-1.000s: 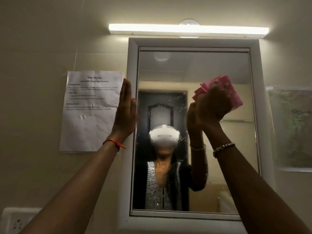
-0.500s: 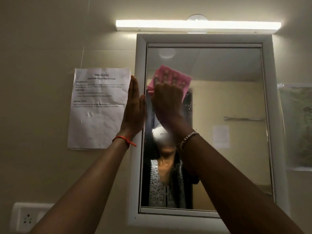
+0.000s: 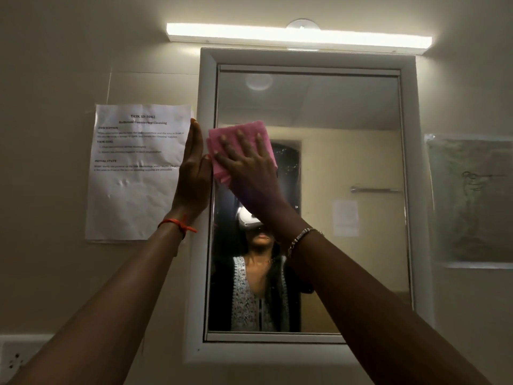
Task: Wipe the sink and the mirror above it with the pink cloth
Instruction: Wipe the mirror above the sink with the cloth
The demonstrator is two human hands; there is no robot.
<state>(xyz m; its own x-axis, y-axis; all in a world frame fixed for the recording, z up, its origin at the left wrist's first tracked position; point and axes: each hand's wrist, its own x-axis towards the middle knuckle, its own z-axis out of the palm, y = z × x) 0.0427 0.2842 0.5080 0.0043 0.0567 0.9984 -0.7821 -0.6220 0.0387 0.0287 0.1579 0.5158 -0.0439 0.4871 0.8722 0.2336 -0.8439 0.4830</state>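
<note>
The right hand [image 3: 249, 165] lies flat on the pink cloth [image 3: 249, 127], fingers straight and spread, and presses it against the glass of the mirror [image 3: 347, 134]. Nothing is clenched; the cloth is held only by the palm and fingers bearing on it. It sits in the upper left part of the glass, with its left edge at the white frame [image 3: 206, 87], and the fingertips point up and slightly left. A beaded bracelet [image 3: 301, 236] circles the right wrist.

The left hand [image 3: 194, 173] stands upright just left of the cloth, fingers straight and together, its palm against the left side of the frame and grasping nothing. An orange thread [image 3: 177, 225] is tied at that wrist.

A lit tube light [image 3: 299, 37] runs along the wall above the mirror. A printed sheet [image 3: 136, 190] is stuck to the wall left of the frame, touching the left hand's fingertips. A wall socket [image 3: 14, 359] shows at the lower left, and a plastic-covered sheet [image 3: 472, 201] hangs on the right. Small water spots dot the glass right of the cloth.
</note>
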